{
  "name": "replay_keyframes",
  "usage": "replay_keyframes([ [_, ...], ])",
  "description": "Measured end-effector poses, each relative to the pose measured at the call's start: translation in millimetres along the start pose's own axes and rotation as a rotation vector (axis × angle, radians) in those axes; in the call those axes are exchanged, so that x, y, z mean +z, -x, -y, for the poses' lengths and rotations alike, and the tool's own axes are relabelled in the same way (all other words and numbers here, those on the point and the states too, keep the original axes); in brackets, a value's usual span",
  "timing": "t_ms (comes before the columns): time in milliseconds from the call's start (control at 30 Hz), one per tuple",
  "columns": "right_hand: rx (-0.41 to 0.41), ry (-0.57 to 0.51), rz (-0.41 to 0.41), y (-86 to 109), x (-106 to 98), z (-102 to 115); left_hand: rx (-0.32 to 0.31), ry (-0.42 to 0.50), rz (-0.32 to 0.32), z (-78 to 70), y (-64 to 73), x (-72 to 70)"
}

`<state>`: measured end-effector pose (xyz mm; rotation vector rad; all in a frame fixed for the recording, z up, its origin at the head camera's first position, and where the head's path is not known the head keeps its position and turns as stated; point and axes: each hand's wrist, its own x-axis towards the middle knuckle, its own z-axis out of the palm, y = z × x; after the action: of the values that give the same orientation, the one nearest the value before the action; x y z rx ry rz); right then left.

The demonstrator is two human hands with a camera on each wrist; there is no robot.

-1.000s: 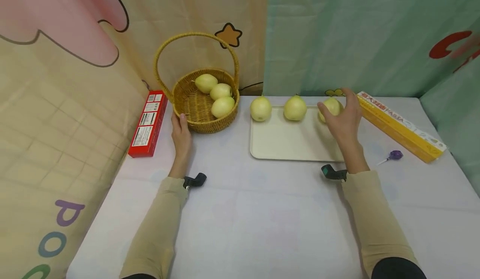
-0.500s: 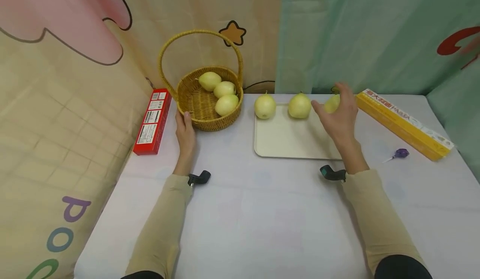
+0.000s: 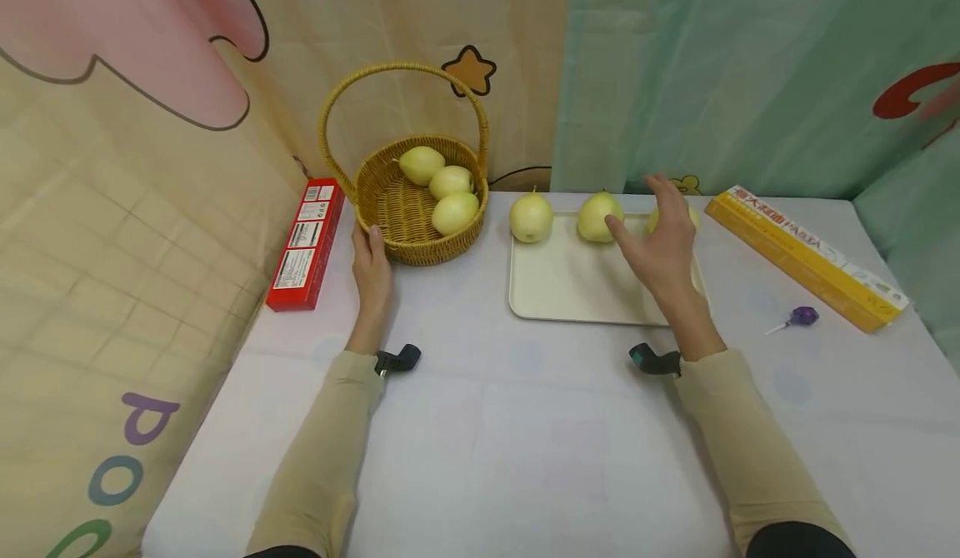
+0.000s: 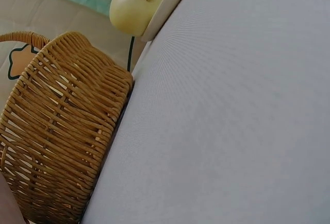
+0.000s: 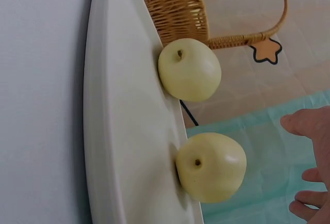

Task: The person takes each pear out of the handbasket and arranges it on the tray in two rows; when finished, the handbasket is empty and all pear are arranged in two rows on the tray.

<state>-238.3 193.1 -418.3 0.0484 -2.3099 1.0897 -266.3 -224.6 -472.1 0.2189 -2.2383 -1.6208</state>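
Against the lower left side of the wicker basket rests my left hand, fingers extended along its wall and thumb near the rim; only a sliver of this hand shows in the left wrist view. Inside the basket lie three pale yellow-green pears. My right hand hovers over the right part of the cream tray, thumb and fingers spread with nothing held. Along the tray's far edge sit a left pear, a middle pear near my thumb, and a right pear, partly hidden behind my hand.
A red box lies left of the basket. To the tray's right are a long yellow box and a purple lollipop. Printed curtains hang behind the white-covered table.
My right hand has moved left from the right pear toward the middle pear, uncovering the tray's right edge. My left hand stays at the basket. The head view has shifted slightly.
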Motion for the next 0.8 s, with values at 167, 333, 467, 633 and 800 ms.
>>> replay_keyframes([
  [167,-0.058,-0.013,0.005,3.3,7.4,1.7,0.001,-0.002,0.011,0.1,0.1,-0.1],
  [333,-0.082,-0.028,0.024,6.4,12.1,5.5,0.013,0.012,0.009,1.3,-0.1,0.6],
  [467,-0.085,-0.039,0.045,8.3,17.4,12.2,0.009,0.008,0.009,1.6,-0.1,0.2],
  [633,-0.107,-0.075,0.098,11.0,35.2,28.9,0.005,0.012,0.011,1.3,-0.1,-1.4],
  [800,-0.122,-0.123,0.168,12.2,57.9,54.5,-0.005,0.015,0.021,1.9,-0.5,-0.3],
])
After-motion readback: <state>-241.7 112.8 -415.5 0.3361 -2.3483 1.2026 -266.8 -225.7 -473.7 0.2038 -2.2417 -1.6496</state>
